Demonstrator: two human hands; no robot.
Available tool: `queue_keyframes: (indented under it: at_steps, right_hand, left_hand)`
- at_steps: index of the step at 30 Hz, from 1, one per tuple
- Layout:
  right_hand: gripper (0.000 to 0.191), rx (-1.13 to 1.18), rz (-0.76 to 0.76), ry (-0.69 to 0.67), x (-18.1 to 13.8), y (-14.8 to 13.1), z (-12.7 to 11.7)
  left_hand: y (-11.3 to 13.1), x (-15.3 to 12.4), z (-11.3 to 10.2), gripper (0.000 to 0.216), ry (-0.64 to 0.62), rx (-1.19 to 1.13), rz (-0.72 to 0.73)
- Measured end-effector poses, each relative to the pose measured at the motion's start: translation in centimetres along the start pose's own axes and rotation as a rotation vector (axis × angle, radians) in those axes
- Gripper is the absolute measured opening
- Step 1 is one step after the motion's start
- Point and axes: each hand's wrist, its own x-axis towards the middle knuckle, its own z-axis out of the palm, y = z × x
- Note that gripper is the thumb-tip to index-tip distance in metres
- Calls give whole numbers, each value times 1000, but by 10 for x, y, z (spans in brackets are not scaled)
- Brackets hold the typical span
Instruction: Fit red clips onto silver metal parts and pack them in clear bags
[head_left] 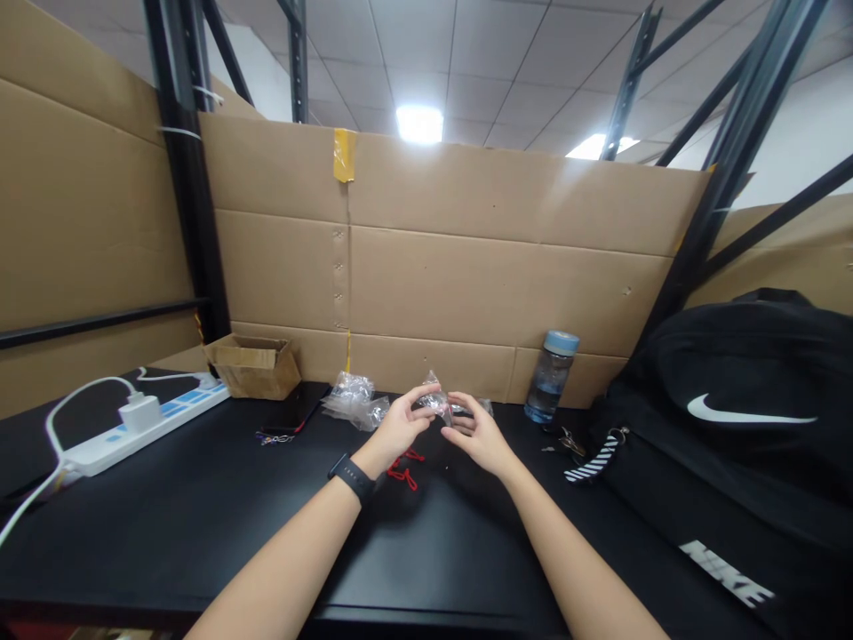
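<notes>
Above the middle of the black table, both hands have a small clear plastic bag (436,403) between them. My left hand (402,428), with a dark watch at the wrist, pinches its left side. At its right side the fingers of my right hand (478,433) are curled around the edge, where a thin reddish strip shows. What the bag contains, if anything, is too small to tell. Red cords (403,474) in loops lie on the table, partly behind my left hand. A pile of clear plastic bags (353,397) rests farther back to the left.
At the left are a white power strip (156,431), an open cardboard box (257,366), a dark phone (298,407) and a small trinket (275,437). A water bottle (552,378), keys (569,442) and a black backpack (733,462) stand at the right. Cardboard walls (453,267) enclose the back.
</notes>
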Motion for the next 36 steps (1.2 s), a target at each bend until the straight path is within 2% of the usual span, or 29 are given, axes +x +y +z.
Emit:
queue_keyframes:
  at_steps: [4, 6, 9, 11, 14, 18, 21, 24, 28, 32, 36]
  right_hand:
    - [38, -23, -17, 59, 3, 3, -3]
    - [32, -48, -40, 118, 5, 7, -6]
    - [28, -170, -66, 232, 7, 8, -17]
    - [25, -279, -66, 262, 6, 5, -27]
    - [20, -468, -70, 144, 4, -3, -40]
    - [26, -653, -115, -54, 1, -9, -43]
    - [27, -653, -122, -40, 2, -8, -40]
    - [28, -601, -148, 94, 2, -9, -38]
    - [29, -484, -163, 285, 3, -16, -36]
    - [35, -316, -105, 300, 2, -17, -25]
    - [46, -149, -48, 274, 1, -18, -14]
  left_hand:
    - [4, -1, 7, 63, 44, -83, -10]
    - [4, 0, 7, 57, 91, -16, -22]
    - [1, 1, 4, 45, 169, 275, -27]
    - [-2, 0, 1, 41, 145, 536, -13]
    - [-8, -5, -4, 28, 4, 872, -9]
    - [-18, -9, -11, 19, -182, 1054, -90]
    - [-22, -9, -13, 19, -228, 1074, -93]
    - [-22, -8, -10, 25, -145, 1028, -13]
    - [-19, -8, 2, 41, -16, 705, 29]
    - [-14, -8, 14, 53, 37, 411, -2]
    - [-9, -8, 19, 52, 95, 342, 49]
